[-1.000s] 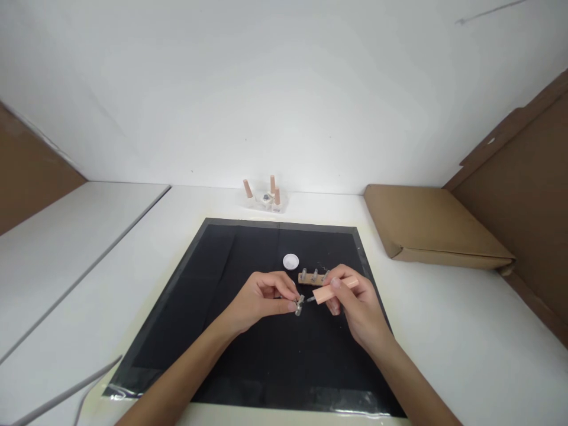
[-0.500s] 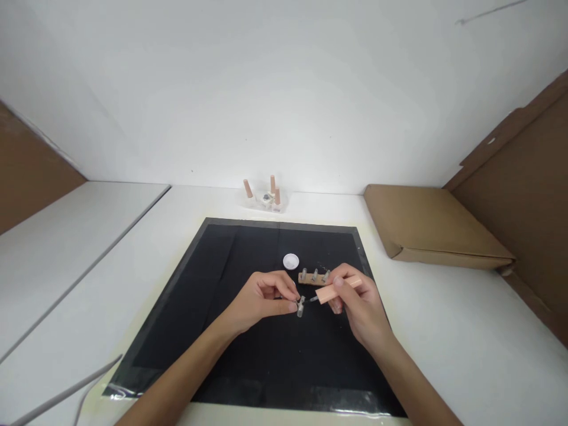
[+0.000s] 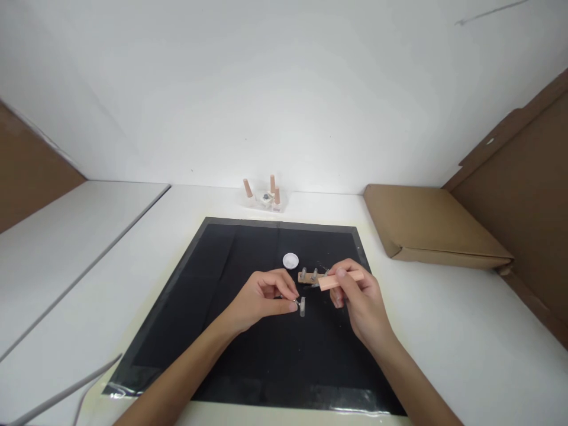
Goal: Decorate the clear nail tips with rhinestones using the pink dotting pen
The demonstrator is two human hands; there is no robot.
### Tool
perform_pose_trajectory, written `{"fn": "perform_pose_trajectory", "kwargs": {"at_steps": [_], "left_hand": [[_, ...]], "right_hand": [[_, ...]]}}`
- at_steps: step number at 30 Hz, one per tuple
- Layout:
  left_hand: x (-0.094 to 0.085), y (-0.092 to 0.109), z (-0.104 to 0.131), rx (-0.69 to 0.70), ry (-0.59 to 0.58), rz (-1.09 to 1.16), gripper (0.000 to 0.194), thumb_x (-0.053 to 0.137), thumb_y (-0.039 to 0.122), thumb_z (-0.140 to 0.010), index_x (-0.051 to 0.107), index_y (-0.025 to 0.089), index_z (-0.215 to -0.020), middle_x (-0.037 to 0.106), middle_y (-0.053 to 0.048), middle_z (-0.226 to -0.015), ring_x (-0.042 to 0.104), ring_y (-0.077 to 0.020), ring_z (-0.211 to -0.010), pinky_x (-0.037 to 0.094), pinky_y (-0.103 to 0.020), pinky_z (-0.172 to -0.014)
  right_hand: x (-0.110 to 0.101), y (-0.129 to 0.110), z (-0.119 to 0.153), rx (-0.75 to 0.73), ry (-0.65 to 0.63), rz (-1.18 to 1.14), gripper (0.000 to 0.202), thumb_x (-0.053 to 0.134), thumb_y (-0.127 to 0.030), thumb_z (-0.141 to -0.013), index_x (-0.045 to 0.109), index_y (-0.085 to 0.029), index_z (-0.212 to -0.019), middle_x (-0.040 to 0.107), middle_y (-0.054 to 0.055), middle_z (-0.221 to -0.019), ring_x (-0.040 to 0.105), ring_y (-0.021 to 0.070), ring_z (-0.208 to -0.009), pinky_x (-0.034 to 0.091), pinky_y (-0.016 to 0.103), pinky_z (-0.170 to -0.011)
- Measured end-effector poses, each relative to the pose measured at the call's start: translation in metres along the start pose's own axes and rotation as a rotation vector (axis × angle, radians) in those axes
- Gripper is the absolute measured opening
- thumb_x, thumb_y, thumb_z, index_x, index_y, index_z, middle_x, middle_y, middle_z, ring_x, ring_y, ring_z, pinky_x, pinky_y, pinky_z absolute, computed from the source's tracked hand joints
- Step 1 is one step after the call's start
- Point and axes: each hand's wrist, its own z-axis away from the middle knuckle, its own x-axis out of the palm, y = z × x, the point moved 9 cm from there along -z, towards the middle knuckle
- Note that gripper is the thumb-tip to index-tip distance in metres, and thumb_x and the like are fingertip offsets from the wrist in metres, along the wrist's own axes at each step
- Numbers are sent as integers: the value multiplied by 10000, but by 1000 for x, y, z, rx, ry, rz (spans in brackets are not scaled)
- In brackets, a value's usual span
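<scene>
Between thumb and fingertips, my left hand [image 3: 268,296] pinches a thin metal holder; a small clear nail tip [image 3: 302,307] sits at its end. My right hand [image 3: 358,296] grips the pink handle [image 3: 339,280] of a small brush. The brush's dark tip points left, above and slightly right of the nail tip, apart from it. Behind the brush lies a cardboard strip [image 3: 307,278] bearing several clear nail tips, its right end partly hidden by my right hand. A small round white dish [image 3: 290,261] stands just behind the strip, on the black mat [image 3: 257,349].
At the back of the white table [image 3: 146,236], a clear tray [image 3: 284,203] holds bottles with pink caps. A flat brown cardboard box [image 3: 435,225] lies at the back right. Brown cardboard panels stand at both sides, and a grey cable [image 3: 66,393] lies at the front left.
My right hand has lifted the brush slightly up and away from the nail tip. The nail tip in my left hand has turned slightly; the left hand itself has barely moved.
</scene>
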Motion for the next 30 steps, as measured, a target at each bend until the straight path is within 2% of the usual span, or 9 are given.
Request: {"fn": "perform_pose_trajectory", "kwargs": {"at_steps": [7, 11, 16, 20, 30], "left_hand": [[-9, 6, -1, 19, 45, 34, 99, 775, 80, -613, 714, 157, -625, 627, -12, -735, 585, -96, -644, 467, -213, -610], [-18, 17, 0, 61, 131, 80, 83, 771, 116, -634, 697, 152, -630, 617, 0, -696, 568, -79, -611, 449, -188, -588], [-27, 21, 0, 64, 220, 149, 91, 780, 155, -626, 692, 147, -650, 618, 2, -724, 564, -78, -611, 448, -192, -606], [-28, 18, 0, 38, 233, 149, 77, 757, 175, -657, 690, 137, -657, 628, -4, -725, 556, -78, -601, 443, -204, -613], [-27, 16, 0, 24, 269, 176, 99, 761, 189, -651, 676, 138, -653, 654, -11, -701, 539, -80, -572, 430, -212, -599]], "right_hand": [[2, 2, -2, 70, 22, 161, 245, 589, -418, -806, 565, -187, -728, 428, -74, -465, 372, 64, -396, 290, 182, -383], [11, 4, -2, 135, -48, 267, 220, 577, -400, -784, 574, -186, -734, 415, -76, -471, 384, 75, -407, 310, 186, -385], [22, 9, -2, 149, -165, 363, 174, 568, -343, -768, 607, -173, -769, 503, -40, -534, 430, 90, -452, 335, 193, -392], [27, 11, -1, 124, -218, 395, 159, 559, -313, -791, 636, -175, -808, 514, -31, -553, 455, 94, -471, 339, 186, -389], [29, 14, 0, 90, -246, 423, 162, 565, -282, -817, 683, -197, -887, 590, -1, -659, 498, 107, -510, 364, 201, -410]]}}
